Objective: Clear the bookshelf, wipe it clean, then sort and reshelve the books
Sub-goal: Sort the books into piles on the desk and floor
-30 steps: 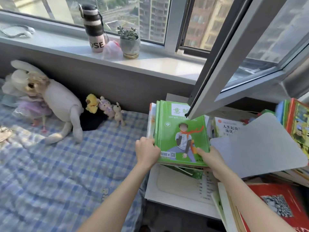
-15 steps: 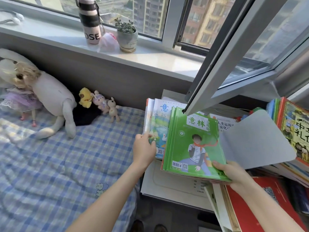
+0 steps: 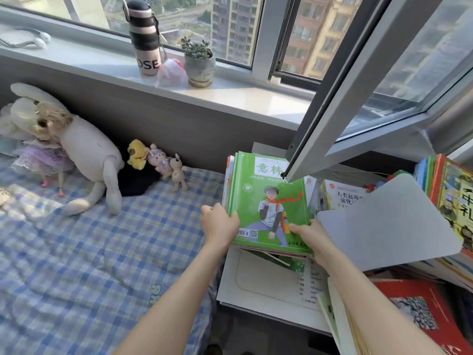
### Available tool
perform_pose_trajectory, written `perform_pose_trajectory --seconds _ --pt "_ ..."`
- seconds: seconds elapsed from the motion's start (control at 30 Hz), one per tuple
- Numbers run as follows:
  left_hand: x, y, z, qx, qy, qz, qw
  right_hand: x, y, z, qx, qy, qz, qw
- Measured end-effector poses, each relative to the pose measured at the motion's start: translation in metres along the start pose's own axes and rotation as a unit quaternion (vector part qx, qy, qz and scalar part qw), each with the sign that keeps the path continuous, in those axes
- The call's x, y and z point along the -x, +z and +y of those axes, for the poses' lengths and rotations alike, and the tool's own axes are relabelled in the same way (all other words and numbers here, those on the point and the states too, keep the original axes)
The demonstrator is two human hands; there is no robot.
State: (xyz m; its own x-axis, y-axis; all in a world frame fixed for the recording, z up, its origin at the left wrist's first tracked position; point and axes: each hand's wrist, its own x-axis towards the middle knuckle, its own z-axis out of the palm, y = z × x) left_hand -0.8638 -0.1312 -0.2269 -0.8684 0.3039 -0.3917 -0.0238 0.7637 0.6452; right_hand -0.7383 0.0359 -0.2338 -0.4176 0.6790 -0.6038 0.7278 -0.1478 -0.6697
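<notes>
A stack of thin green magazines [image 3: 268, 201] lies on a white surface [image 3: 258, 280] beside the bed, the top cover showing a figure with an orange scarf. My left hand [image 3: 220, 224] grips the stack's left edge. My right hand [image 3: 311, 233] holds its lower right corner, thumb on the cover. More books [image 3: 340, 194] lie behind the stack. Colourful picture books [image 3: 453, 198] stand at the right, and a red book [image 3: 419, 313] lies at the lower right.
A grey flat board [image 3: 391, 221] juts over the books on the right. An open window sash [image 3: 358, 98] hangs above the stack. The checked bed [image 3: 89, 252] carries plush toys [image 3: 84, 149]. A bottle [image 3: 146, 37] and potted plant [image 3: 199, 62] stand on the sill.
The green stack, held out to the right half a second ago, is now back on top of the pile. My left hand has moved onto its left edge.
</notes>
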Motion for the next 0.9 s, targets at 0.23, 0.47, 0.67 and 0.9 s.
perform_pose_trajectory --seconds 0.23,0.47,0.67,0.9 --pt "-0.017 -0.022 -0.004 0.289 -0.103 -0.125 0.944 -0.010 -0.014 0.009 0.003 -0.006 -0.005 1.000" --pt "0.002 -0.029 0.001 0.396 -0.111 -0.215 0.886 -0.013 -0.043 0.009 0.036 0.047 -0.062 0.996" --pt "-0.002 -0.021 -0.005 0.338 -0.086 -0.216 0.912 -0.008 -0.039 0.007 0.032 0.033 -0.055 0.997" --pt "0.001 0.008 -0.019 0.310 -0.100 -0.248 0.912 0.032 -0.013 0.014 0.317 -0.130 0.016 0.939"
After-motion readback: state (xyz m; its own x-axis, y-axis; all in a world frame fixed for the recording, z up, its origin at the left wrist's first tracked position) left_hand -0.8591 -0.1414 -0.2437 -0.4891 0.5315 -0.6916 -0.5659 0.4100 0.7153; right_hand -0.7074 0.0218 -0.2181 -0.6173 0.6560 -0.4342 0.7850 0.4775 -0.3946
